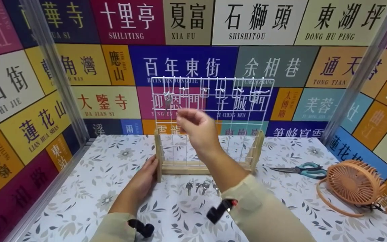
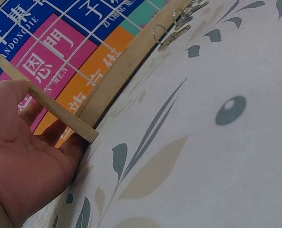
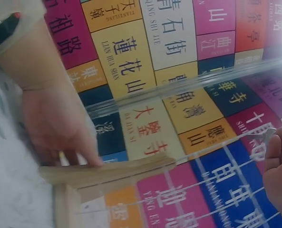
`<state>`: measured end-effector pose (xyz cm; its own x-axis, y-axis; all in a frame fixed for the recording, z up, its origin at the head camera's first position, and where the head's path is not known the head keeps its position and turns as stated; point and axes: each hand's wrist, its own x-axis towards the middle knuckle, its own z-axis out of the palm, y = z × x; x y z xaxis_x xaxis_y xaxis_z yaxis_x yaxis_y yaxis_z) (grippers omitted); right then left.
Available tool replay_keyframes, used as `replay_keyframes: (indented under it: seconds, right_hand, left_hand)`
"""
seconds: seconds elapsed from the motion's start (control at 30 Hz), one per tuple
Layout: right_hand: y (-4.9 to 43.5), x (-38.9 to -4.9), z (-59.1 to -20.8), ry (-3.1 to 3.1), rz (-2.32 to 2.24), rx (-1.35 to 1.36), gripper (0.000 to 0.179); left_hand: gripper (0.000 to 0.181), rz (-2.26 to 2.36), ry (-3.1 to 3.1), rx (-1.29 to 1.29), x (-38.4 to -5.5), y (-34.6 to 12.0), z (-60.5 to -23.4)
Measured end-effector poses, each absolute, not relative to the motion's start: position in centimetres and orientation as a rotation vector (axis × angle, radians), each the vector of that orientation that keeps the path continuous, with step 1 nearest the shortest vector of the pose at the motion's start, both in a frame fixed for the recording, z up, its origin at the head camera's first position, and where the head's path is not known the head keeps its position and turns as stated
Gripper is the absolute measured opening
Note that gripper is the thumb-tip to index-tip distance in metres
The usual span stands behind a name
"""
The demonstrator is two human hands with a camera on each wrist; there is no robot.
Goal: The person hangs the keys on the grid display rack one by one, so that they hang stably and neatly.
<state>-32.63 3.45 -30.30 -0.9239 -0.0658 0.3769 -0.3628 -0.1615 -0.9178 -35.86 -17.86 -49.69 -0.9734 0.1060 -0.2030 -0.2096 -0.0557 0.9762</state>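
Observation:
A white wire grid rack [image 1: 263, 111] stands upright in a wooden base [image 1: 180, 170], with a row of hooks along its upper part. My left hand [image 1: 144, 176] grips the rack's left wooden leg [image 2: 60, 112] low down, thumb on one side and fingers on the other. A silvery key [image 1: 168, 102] hangs from the leftmost hook. Just below and right of it, my right hand [image 1: 202, 131] is raised before the grid, fingers loosely bent, with nothing visible in them. Several keys on rings [image 1: 189, 187] lie on the table before the base; my right forearm partly covers them.
To the right of the rack lie teal-handled scissors [image 1: 302, 170], blades toward it. Beyond them stands an orange fan [image 1: 354, 183] with a loop stand. A floral cloth [image 1: 79, 201] covers the table. Sign-printed walls with clear corner strips [image 1: 60, 64] enclose the back and sides.

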Motion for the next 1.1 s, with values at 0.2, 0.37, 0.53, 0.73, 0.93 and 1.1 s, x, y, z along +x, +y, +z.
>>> replay_keyframes:
  seconds: [0.2, 0.37, 0.53, 0.73, 0.93, 1.1]
  right_hand:
    - [7.0, -32.2, -35.7, -1.990, 2.197, 0.443, 0.022]
    - [10.0, -32.2, -38.2, -2.034, 2.193, 0.385, 0.018]
    - [12.4, -32.5, -39.9, -2.060, 2.160, 0.309, 0.017]
    - [14.7, -32.9, -41.4, -2.119, 2.117, 0.253, 0.017]
    - [16.7, -33.3, -42.7, -2.149, 2.126, 0.208, 0.020]
    - [17.9, -34.4, -44.2, -2.275, 2.097, 0.164, 0.024]
  left_hand:
    - [0.058, 2.108, 1.976, -0.143, -35.8, -17.9, -49.5]
    - [0.056, 2.090, 1.972, -0.153, -35.7, -18.0, -49.3]
    - [0.054, 2.075, 1.973, -0.174, -35.7, -18.1, -49.3]
    - [0.058, 2.108, 1.980, -0.128, -35.9, -18.0, -49.6]
    - [0.062, 2.107, 1.959, -0.120, -35.9, -17.9, -49.7]
    - [0.057, 2.118, 1.957, -0.118, -35.7, -18.2, -49.6]
